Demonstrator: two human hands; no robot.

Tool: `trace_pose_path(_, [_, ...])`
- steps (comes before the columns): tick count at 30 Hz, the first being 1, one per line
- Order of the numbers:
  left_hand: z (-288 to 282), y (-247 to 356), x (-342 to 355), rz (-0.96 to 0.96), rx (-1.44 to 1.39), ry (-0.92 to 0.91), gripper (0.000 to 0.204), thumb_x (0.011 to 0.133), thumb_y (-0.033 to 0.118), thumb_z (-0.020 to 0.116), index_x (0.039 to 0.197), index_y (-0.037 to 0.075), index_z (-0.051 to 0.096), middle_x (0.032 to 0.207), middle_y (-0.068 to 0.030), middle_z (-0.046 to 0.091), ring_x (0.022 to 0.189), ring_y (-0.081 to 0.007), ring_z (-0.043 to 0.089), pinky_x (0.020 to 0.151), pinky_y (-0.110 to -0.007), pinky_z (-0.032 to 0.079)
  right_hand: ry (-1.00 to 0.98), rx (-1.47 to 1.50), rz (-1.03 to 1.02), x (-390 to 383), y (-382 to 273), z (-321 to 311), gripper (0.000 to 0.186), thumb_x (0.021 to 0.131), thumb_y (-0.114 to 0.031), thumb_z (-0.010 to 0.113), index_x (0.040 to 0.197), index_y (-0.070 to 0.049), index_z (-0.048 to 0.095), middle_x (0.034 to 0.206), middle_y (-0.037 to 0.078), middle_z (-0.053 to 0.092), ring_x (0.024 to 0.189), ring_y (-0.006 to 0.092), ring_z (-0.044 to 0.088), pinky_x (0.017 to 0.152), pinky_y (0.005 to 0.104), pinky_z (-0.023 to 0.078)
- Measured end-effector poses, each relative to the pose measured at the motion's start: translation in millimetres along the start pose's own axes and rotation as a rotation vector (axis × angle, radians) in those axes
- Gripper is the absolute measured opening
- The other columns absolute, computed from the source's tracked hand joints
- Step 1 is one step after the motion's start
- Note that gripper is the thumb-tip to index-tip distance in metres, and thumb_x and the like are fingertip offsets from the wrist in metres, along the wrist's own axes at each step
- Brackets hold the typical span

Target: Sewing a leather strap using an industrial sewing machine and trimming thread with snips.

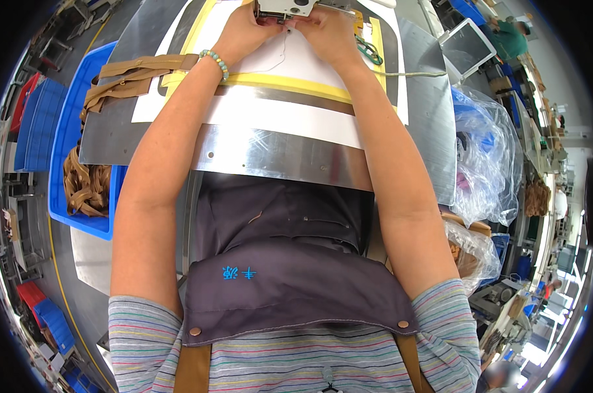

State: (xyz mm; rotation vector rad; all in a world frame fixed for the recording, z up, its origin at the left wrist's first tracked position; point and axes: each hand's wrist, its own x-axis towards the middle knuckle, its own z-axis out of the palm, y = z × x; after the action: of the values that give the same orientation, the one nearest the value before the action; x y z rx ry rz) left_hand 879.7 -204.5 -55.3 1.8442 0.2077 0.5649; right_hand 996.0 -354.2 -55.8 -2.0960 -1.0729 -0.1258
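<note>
At the top of the head view, my left hand [256,27] and my right hand [316,31] meet under a white sewing machine head [286,8]. Both have their fingertips drawn together by the needle area; what they pinch is too small to make out. A loose thread [283,51] trails from there over a white sheet [300,78] edged with yellow strips [247,78]. Brown webbing straps [126,75] lie left of my left forearm. Beside my right hand are small green scissor-like handles [370,50] and a pale cord [418,73].
A steel worktable [257,157] spans before me. A blue bin [64,147] of straps stands at left; plastic bags [486,164] and a cardboard box [473,227] sit at right. A co-worker in green [509,40] is at upper right.
</note>
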Motion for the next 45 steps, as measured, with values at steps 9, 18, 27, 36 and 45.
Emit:
trace_pose_path(9, [-7,-12,5,0.099,0.185,-0.029,0.029,0.080,0.021,0.084,0.101,0.004,0.072,0.089,0.0021,0.069,0.081,-0.0077,0.060,0.081,-0.027,0.049,0.024,0.321,0.054,4,-4,-5,0.023,0.083,-0.017,0.073,0.101,-0.002,0.073,0.091,0.014,0.076,0.085,0.0259,0.073,0.078,0.0375,0.054])
trace_pose_path(18, [0,-12,3,-0.031,-0.035,-0.020,0.013,0.082,0.002,0.070,0.095,0.003,0.067,0.080,0.0017,0.064,0.072,-0.0084,0.056,0.064,-0.026,0.047,0.062,0.621,-0.147,2,-10,-2,0.046,0.082,-0.004,0.072,0.126,-0.001,0.058,0.094,0.014,0.075,0.090,0.0224,0.073,0.078,0.0335,0.056])
trace_pose_path(27, [-2,-14,3,0.012,-0.003,-0.022,0.014,0.082,0.003,0.071,0.096,0.004,0.067,0.079,0.0027,0.063,0.072,-0.0079,0.055,0.065,-0.028,0.047,0.211,0.304,-0.230,-3,-21,-7,0.046,0.081,-0.002,0.071,0.124,0.000,0.056,0.094,0.020,0.073,0.088,0.0305,0.074,0.075,0.0363,0.057])
trace_pose_path(36, [-11,-28,13,0.076,0.208,-0.029,0.029,0.079,0.020,0.086,0.098,0.003,0.071,0.088,0.0031,0.067,0.080,-0.0073,0.057,0.078,-0.026,0.048,0.260,0.432,-0.180,-7,-31,0,0.044,0.080,-0.001,0.071,0.121,0.000,0.056,0.092,0.017,0.072,0.085,0.0302,0.073,0.074,0.0375,0.056])
trace_pose_path(45, [-10,-22,13,0.073,0.173,0.000,0.032,0.076,0.020,0.087,0.093,0.001,0.067,0.084,0.0002,0.066,0.079,-0.0094,0.059,0.075,-0.027,0.050,0.184,0.265,-0.138,-4,-22,-17,0.026,0.082,-0.009,0.070,0.105,0.003,0.066,0.084,0.019,0.073,0.084,0.0356,0.073,0.075,0.0431,0.057])
